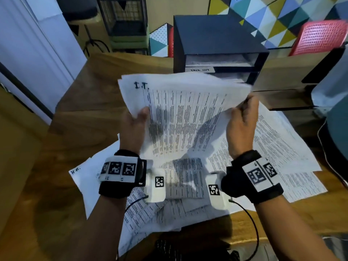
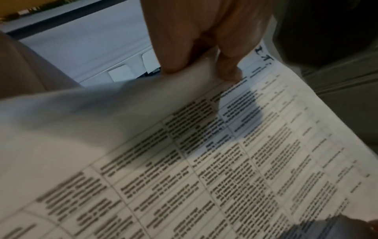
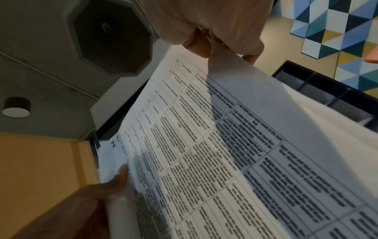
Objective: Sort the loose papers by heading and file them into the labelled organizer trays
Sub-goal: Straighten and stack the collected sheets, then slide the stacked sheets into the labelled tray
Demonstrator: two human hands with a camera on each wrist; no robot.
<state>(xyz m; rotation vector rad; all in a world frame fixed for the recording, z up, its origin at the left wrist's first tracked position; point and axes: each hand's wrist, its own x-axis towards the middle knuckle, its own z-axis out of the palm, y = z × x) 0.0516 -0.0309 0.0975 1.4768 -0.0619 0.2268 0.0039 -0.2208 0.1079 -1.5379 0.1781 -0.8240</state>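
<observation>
Sheaf (image 1: 180, 110) of printed table sheets, handwritten "I.T." at top left, held up above loose papers (image 1: 278, 147) on table (image 1: 90, 102), just before black organizer (image 1: 216, 42). Left hand (image 1: 134, 125) pinches sheaf's left edge, thumb on top. Right hand (image 1: 242, 125) pinches right edge, upper sheets curling.

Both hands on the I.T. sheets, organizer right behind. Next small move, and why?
Probably square up the held I.T. sheets before filing. The left hand and right hand pinch opposite edges, and the sheets are fanned and sagging, so they would likely snag at a slot of the organizer. Only a "Task List" label is readable; the I.T. tray cannot be confirmed yet.
</observation>
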